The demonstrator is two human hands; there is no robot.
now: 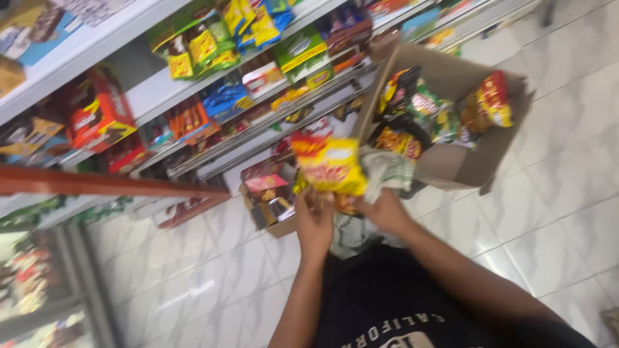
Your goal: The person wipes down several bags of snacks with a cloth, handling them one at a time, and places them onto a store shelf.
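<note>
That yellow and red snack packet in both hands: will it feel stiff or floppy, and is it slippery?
The yellow and red snack packet, held from below by the left hand and the right hand, looks puffed and crinkled, so probably light and floppy rather than stiff. Its glossy film suggests it may slip. Similar packets lie heaped in the cardboard box, so they likely tolerate gentle handling.

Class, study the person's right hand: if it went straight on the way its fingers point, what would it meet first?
Probably the grey-white cloth just beyond the right hand, then the open cardboard box of snack packets; depth is blurred.
</note>
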